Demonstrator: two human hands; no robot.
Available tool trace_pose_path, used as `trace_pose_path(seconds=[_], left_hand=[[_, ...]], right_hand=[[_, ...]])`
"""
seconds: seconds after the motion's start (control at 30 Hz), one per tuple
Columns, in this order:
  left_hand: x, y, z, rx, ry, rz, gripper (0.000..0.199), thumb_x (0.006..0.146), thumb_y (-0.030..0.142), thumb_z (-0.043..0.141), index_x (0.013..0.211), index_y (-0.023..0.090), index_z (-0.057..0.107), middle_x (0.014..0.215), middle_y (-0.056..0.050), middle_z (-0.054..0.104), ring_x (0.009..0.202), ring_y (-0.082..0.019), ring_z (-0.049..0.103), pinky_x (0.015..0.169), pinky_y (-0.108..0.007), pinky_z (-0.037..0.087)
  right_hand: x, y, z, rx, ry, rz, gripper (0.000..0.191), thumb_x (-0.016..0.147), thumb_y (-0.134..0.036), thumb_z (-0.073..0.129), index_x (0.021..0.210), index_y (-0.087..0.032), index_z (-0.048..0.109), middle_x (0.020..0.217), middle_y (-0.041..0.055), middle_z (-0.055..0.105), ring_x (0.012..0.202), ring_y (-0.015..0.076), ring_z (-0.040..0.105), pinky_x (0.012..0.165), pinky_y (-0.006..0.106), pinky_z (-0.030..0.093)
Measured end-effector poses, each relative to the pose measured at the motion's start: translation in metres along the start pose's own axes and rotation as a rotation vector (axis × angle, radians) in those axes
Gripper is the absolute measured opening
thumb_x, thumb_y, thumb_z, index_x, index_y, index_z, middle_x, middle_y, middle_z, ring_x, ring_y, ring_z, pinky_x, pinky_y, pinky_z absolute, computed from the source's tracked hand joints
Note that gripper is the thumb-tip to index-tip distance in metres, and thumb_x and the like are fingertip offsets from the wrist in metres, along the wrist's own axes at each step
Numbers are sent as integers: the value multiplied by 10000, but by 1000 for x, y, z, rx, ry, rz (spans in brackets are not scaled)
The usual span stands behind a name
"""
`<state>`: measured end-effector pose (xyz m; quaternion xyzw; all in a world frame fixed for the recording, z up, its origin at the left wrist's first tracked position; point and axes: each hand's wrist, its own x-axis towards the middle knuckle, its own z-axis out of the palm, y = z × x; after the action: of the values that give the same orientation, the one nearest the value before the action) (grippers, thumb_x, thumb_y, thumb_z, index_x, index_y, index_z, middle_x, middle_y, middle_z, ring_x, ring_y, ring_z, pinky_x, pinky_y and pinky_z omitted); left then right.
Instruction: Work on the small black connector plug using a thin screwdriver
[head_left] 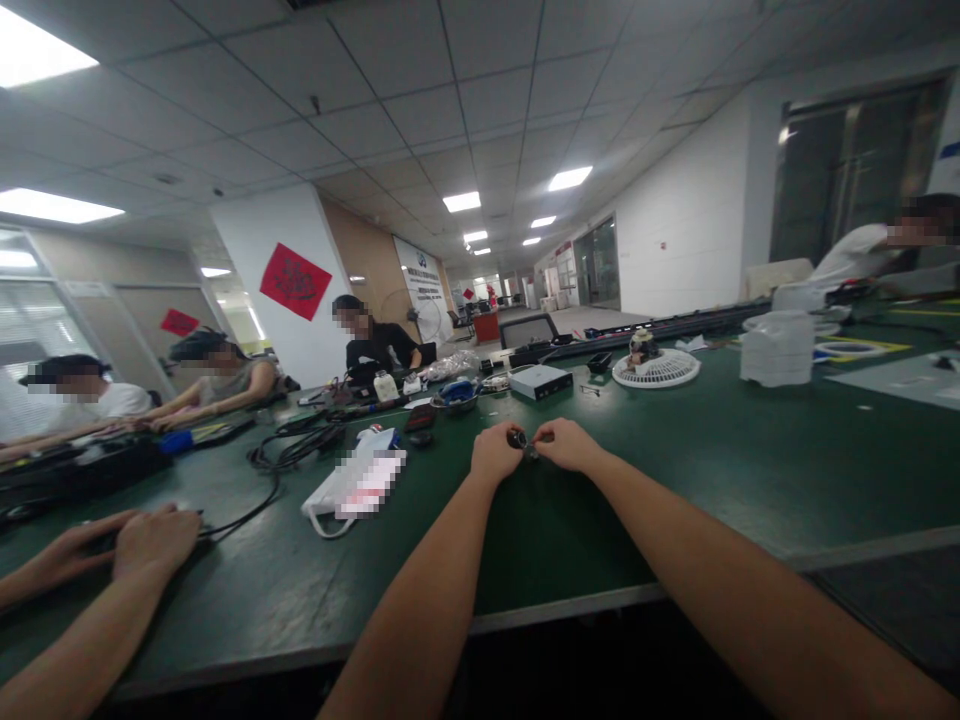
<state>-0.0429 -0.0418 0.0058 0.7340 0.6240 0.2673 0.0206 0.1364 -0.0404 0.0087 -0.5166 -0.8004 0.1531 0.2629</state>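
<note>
Over the green table (pixel 555 545), my left hand (pixel 495 452) is closed around a small dark round part (pixel 517 438) with a ring-like end. My right hand (pixel 570 444) is right beside it, thumb and fingers pinched together at the part's right side. Between the fingertips a small greyish piece (pixel 531 453) shows; its kind is too small to make out. Whether the right fingers grip this piece or only touch it, I cannot tell.
A grey box-shaped device (pixel 541 382) and a white fan grille (pixel 656 369) lie beyond my hands. Leftward are a white paper bag (pixel 352 478), black cables (pixel 300 440) and a co-worker's hands (pixel 154 540). Clear plastic containers (pixel 777 348) stand at right.
</note>
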Motion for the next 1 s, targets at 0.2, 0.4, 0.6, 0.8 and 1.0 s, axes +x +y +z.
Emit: trace_pose_path(seconds=[0.2, 0.4, 0.6, 0.8, 1.0], left_hand=[[2, 0, 1, 34, -19, 54, 286, 981, 338, 624, 1213, 172, 633, 1220, -94, 651, 1063, -234, 653, 922, -447, 556], [3, -4, 2, 69, -1, 16, 303, 979, 342, 626, 1228, 171, 624, 1224, -96, 647, 1070, -240, 650, 928, -457, 552], [4, -6, 3, 84, -24, 5, 306, 975, 344, 631, 1223, 165, 625, 1213, -95, 650, 1059, -238, 654, 920, -456, 555], [4, -4, 4, 72, -60, 52, 289, 977, 340, 629, 1208, 165, 632, 1201, -92, 655, 1047, -232, 658, 908, -442, 562], [2, 0, 5, 28, -105, 167, 285, 978, 335, 629, 1209, 168, 633, 1203, -92, 655, 1042, -228, 659, 899, -433, 567]], right_hand=[[2, 2, -1, -34, 42, 88, 234, 985, -351, 623, 1116, -165, 682, 1150, 75, 699, 1008, 223, 683, 884, 427, 564], [5, 5, 5, -75, 30, 141, 244, 987, -360, 621, 1109, -157, 675, 1114, 74, 701, 960, 211, 690, 847, 412, 576], [6, -1, 12, -66, -5, 51, 228, 975, -342, 643, 1094, -151, 675, 1090, 67, 704, 942, 205, 693, 832, 404, 581], [6, 1, 12, -42, 19, 0, 226, 971, -331, 649, 1106, -150, 670, 1090, 63, 699, 931, 205, 692, 818, 397, 584], [9, 6, 10, -6, 113, 9, 233, 974, -332, 644, 1116, -148, 665, 1106, 69, 694, 944, 207, 686, 827, 405, 580]])
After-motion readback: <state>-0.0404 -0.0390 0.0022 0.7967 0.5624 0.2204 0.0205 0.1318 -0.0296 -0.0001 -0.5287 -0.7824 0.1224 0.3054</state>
